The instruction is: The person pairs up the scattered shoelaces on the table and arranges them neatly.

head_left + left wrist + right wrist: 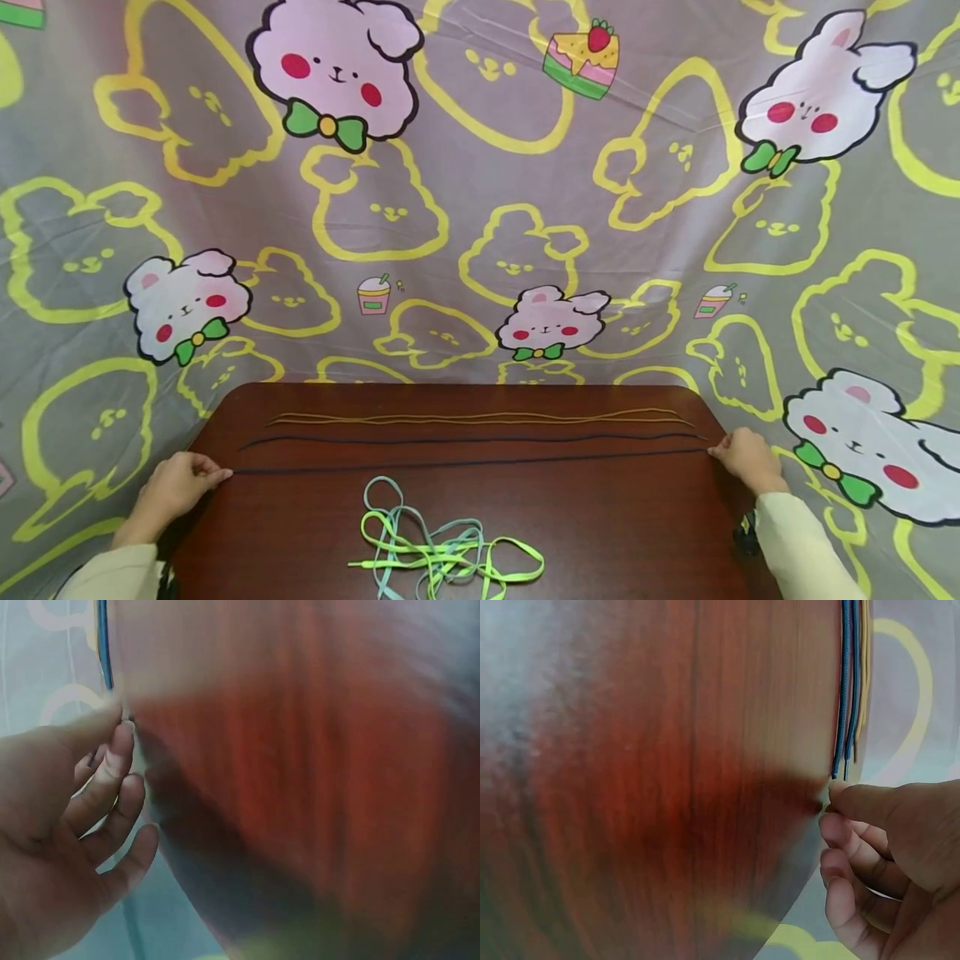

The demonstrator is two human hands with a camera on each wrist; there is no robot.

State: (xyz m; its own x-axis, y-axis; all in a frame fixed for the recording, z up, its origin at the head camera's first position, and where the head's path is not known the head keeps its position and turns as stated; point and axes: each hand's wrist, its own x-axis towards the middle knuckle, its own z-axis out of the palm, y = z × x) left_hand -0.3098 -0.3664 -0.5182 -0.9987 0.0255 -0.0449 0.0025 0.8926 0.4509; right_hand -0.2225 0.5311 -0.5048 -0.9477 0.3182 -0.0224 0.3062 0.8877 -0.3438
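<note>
A dark blue shoelace (465,463) stretches nearly straight across the wooden table. My left hand (171,492) pinches its left end between thumb and index finger at the table's left edge. At the opposite edge, my right hand (748,460) pinches the other end. Just behind lies a second dark blue shoelace (450,439), slightly wavy. Two golden-brown shoelaces (465,421) run side by side farther back. In the right wrist view, the blue laces (845,675) end near the thumb of the right hand (900,855). The left wrist view shows the left hand (60,810) with its other fingers loosely bent.
Nearer the front of the brown table (285,533) lies a loose tangle of a neon yellow-green shoelace (528,577) and a pale blue-green shoelace (372,482). A grey cloth (450,183) with cartoon prints hangs behind and beside the table.
</note>
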